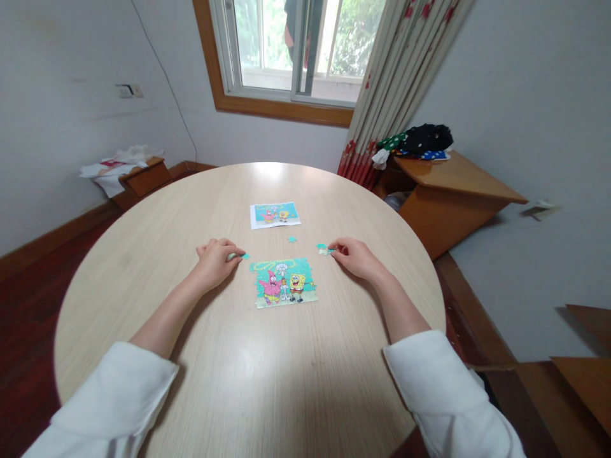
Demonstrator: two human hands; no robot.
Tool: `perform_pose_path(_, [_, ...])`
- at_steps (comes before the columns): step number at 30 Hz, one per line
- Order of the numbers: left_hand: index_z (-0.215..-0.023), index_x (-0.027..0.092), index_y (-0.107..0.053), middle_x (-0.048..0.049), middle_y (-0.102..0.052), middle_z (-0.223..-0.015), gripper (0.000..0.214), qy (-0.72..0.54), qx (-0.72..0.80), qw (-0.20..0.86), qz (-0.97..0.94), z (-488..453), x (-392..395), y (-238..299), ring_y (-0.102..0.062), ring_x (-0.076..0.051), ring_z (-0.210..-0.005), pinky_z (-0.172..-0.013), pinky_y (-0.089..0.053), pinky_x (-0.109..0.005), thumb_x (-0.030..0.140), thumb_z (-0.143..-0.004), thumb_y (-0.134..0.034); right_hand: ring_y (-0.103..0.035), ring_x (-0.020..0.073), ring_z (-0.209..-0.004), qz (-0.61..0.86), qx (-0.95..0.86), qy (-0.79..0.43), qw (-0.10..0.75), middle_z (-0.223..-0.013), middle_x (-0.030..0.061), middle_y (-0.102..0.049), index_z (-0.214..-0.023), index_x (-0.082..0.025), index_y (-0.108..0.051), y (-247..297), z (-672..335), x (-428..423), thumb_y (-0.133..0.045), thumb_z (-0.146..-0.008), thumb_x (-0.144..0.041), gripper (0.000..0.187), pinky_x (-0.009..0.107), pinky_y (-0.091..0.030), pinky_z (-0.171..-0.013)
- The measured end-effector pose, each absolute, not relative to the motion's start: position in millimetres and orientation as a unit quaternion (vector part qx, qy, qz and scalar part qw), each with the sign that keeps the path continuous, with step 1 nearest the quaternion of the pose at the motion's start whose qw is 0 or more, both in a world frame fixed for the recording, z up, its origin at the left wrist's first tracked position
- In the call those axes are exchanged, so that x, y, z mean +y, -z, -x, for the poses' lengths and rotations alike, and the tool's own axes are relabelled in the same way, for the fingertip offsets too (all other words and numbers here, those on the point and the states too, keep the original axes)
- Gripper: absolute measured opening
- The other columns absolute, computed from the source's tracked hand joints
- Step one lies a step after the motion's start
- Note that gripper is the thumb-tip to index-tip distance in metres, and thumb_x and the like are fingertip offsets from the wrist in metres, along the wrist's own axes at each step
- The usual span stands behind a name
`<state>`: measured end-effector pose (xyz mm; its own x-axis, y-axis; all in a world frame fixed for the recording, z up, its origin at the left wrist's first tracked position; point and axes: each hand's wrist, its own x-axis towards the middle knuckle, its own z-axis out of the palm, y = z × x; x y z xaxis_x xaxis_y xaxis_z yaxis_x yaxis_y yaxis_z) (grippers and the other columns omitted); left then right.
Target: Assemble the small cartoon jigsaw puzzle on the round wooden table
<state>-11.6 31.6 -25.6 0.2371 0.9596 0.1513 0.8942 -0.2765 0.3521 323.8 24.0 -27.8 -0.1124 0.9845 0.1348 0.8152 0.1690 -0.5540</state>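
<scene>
A partly joined jigsaw puzzle [282, 284] with a pink starfish, a pale squid and a yellow sponge figure lies flat on the round table. Left of its top corner, my left hand [218, 259] pinches a small teal puzzle piece [246, 256] between thumb and fingertips. On the other side, my right hand [352, 256] has its fingers closed at the edge of a few loose puzzle pieces [322, 249]; one piece seems to be at its fingertips. A single teal piece [293, 240] lies alone above the puzzle.
The round wooden table [219, 388] fills the middle. Beyond the puzzle lies a printed picture sheet [275, 215] with the same scene. A wooden cabinet [458, 184] with folded cloths [422, 140] stands to the right, near a curtain [382, 89] and window.
</scene>
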Motion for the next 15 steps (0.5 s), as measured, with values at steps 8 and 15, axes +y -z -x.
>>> perform_pose_path(8, [-0.086,0.02,-0.067,-0.0091,-0.065,-0.1,0.018,-0.142,0.606,0.101,-0.776,5.4,27.9,21.2,-0.051,-0.029,-0.103,-0.086,-0.03,-0.045,0.021,-0.081,-0.049,-0.053,0.0139,-0.067,0.625,-0.722,-0.181,0.236,-0.076,0.0031,-0.063,-0.09,-0.018,-0.069,25.3,-322.9,23.6,-0.054,-0.08,-0.02,0.018,0.025,-0.039,-0.064])
perform_pose_path(15, [-0.087,0.02,-0.063,-0.0095,-0.064,-0.1,0.019,-0.124,0.613,0.081,-0.776,4.0,26.7,23.5,-0.05,-0.03,-0.102,-0.084,-0.032,-0.045,0.018,-0.081,-0.046,-0.052,0.0134,-0.066,0.628,-0.718,-0.18,0.241,-0.074,0.0023,-0.062,-0.091,-0.018,-0.069,26.6,-323.0,23.3,-0.055,-0.08,-0.021,0.018,0.025,-0.038,-0.063])
